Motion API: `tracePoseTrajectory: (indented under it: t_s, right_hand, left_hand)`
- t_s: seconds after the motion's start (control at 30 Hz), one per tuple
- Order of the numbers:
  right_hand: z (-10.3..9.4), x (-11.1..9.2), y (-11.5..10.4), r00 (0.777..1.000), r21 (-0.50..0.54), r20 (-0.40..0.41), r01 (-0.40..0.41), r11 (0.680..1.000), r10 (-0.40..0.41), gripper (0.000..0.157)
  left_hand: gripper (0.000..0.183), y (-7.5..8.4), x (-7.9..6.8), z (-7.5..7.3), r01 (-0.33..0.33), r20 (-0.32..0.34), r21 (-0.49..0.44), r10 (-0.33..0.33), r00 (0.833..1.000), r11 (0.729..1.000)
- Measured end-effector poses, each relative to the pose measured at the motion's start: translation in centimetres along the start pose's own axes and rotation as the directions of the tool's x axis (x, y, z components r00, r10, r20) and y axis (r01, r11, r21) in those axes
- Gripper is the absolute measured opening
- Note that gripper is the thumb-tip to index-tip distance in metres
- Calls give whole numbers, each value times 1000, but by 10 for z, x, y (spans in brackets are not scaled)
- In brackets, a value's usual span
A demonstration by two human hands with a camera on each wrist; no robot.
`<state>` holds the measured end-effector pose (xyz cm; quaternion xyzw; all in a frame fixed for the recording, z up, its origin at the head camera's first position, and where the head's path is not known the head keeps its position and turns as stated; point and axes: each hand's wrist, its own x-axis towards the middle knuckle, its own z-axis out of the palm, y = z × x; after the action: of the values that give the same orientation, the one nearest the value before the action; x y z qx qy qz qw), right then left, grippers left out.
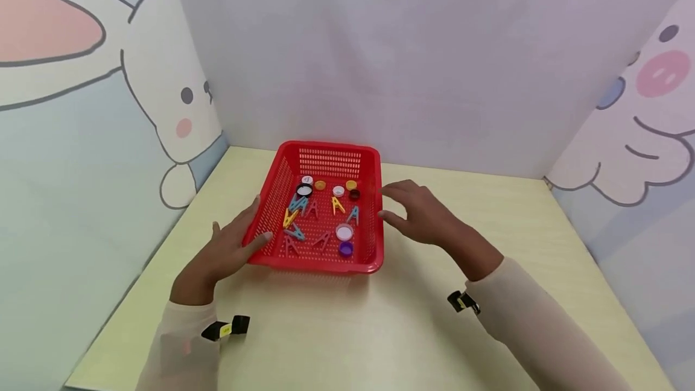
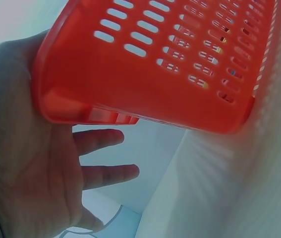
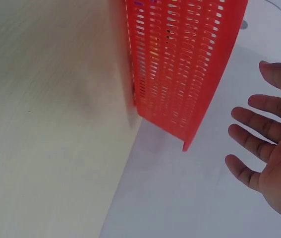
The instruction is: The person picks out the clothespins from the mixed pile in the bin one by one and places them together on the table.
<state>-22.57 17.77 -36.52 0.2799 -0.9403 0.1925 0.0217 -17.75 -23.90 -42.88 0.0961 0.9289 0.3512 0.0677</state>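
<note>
Red basket [image 1: 315,265] is touched by left hand [image 1: 228,250], not right hand [image 1: 422,215], visible fingers spread; clips [image 1: 338,203] could be spilled by one-sided tilting.

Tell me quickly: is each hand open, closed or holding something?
Left hand: open, thumb over the rim of the red perforated basket.
Right hand: open, holding nothing.
</note>
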Motion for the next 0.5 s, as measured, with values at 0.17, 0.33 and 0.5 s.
tracePoseTrajectory:
  t_s: [0.17, 0.33, 0.5]
  right_hand:
    - [10, 19, -8, 996, -8, 81, 24, 1000, -24, 56]
    - [20, 36, -18, 993, -52, 114, 8, 999, -2, 53]
    - [28, 53, -25, 992, -85, 126, 29, 996, -18, 55]
  left_hand:
    - [106, -4, -2, 4, -44, 30, -40, 45, 999, 998]
    - [111, -8, 0, 2, -59, 52, -95, 64, 997, 994]
    - [122, -16, 5, 0, -93, 76, -182, 108, 991, 979]
